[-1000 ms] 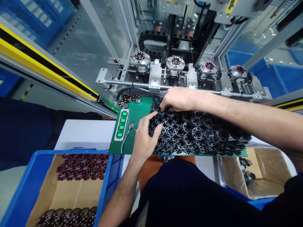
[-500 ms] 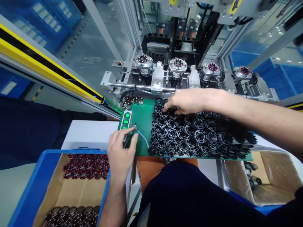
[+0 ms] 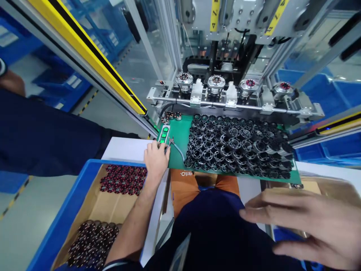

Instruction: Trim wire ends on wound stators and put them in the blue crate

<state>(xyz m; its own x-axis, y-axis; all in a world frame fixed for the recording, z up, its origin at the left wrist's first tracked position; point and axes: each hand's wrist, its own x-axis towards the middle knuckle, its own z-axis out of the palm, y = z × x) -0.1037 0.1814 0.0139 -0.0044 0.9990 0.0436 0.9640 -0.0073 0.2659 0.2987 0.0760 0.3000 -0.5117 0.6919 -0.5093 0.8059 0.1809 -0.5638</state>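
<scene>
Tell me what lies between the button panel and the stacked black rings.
In the head view, pliers lie there on the green board; the left hand covers part of the panel.

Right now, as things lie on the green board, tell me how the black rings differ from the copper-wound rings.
Colour: the black rings look dark all over; the copper-wound rings show coppery windings.
Number: the black rings are many; the copper-wound rings form just a small cluster.
Place: the black rings fill most of the green board; the copper-wound rings sit at its far left corner.
Shared: both are ring-shaped.
</scene>
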